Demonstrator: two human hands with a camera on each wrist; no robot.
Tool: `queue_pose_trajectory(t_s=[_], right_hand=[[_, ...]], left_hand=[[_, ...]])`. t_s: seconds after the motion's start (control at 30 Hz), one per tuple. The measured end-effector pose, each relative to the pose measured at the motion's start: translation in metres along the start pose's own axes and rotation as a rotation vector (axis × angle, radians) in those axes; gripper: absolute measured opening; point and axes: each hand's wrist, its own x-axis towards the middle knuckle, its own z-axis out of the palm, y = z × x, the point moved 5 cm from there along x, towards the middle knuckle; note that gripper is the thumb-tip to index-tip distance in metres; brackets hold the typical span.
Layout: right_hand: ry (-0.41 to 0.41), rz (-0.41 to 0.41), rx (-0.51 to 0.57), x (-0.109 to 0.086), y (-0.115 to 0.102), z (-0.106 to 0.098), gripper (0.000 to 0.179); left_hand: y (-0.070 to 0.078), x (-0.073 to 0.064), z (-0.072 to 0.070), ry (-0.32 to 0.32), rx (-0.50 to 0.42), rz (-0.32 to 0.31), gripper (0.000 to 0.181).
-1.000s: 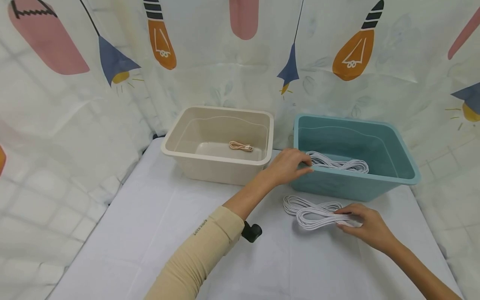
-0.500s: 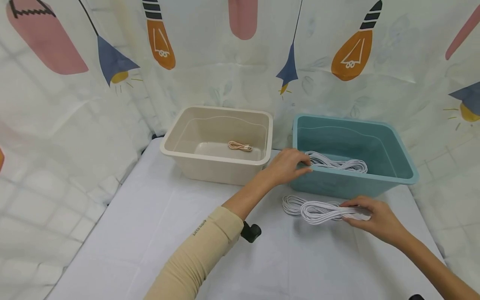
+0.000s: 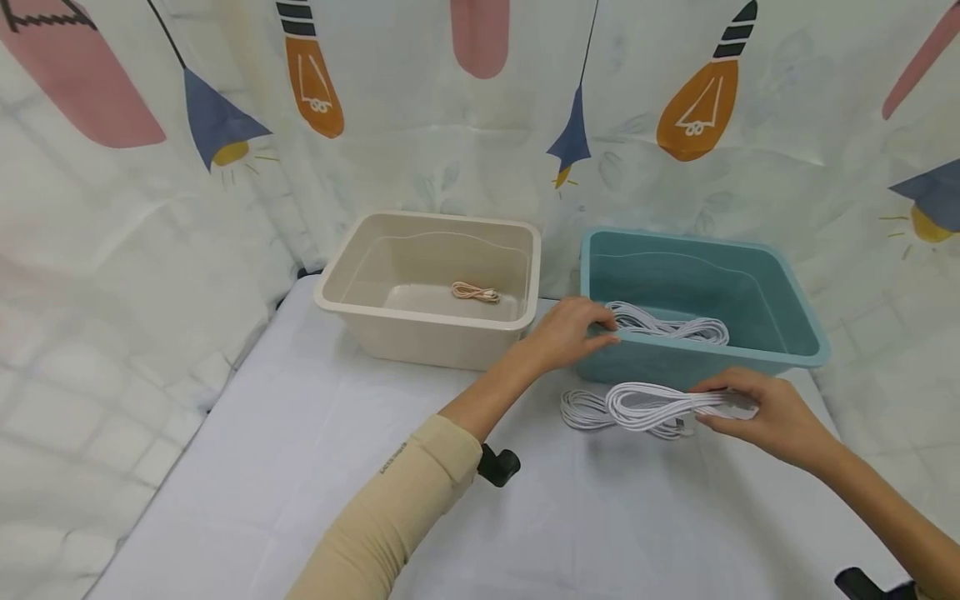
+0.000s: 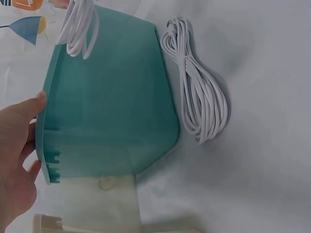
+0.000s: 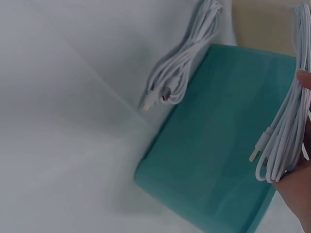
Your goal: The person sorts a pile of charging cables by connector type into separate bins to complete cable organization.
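White cable coil in right hand; teal bin just behind.

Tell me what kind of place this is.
Probably a makeshift tabletop sorting station, not a lived-in room: a printed lightbulb curtain screens the white-covered table, which bears a beige bin and a teal bin holding coiled cables.

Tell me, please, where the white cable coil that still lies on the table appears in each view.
Head: the white cable coil on the table lies low and right of centre, before the teal bin, partly behind the coil held by the right hand.
Left wrist: upper right, beside the bin's wall.
Right wrist: top centre.
Shared landmark: the teal bin.
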Motion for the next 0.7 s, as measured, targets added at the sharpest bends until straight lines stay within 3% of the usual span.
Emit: queue_pose_trajectory(t_s=[0.2, 0.5, 0.7], right_hand=[[0.005, 0.042, -0.02, 0.007, 0.002, -0.014, 0.044], [0.03, 0.042, 0.061, 0.021, 0.007, -0.033, 0.043], [0.03, 0.113, 0.097, 0.029, 0.014, -0.045, 0.037]], left_hand=[[-0.003, -0.001, 0.0, 0.0, -0.032, 0.012, 0.02], [-0.003, -0.001, -0.003, -0.03, -0.035, 0.027, 0.024], [-0.003, 0.0, -0.004, -0.045, -0.039, 0.015, 0.028]])
